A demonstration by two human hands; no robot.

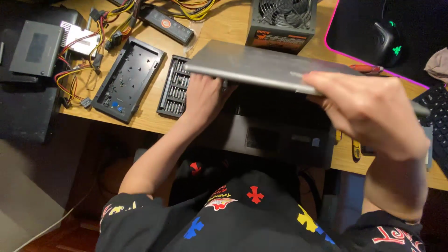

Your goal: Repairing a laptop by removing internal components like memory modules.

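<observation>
Desk: wooden desk [224, 28], cluttered.
Panel: one grey panel [252, 65], flat, long axis left-right, raised over a dark case [275, 130].
Hands: my right hand [368, 112] wraps its near edge; my left hand [203, 95] props it underneath, fingers hidden.
Labels: orange sticker on one fan box [280, 21].
Bits: one bit tray [175, 86].
</observation>
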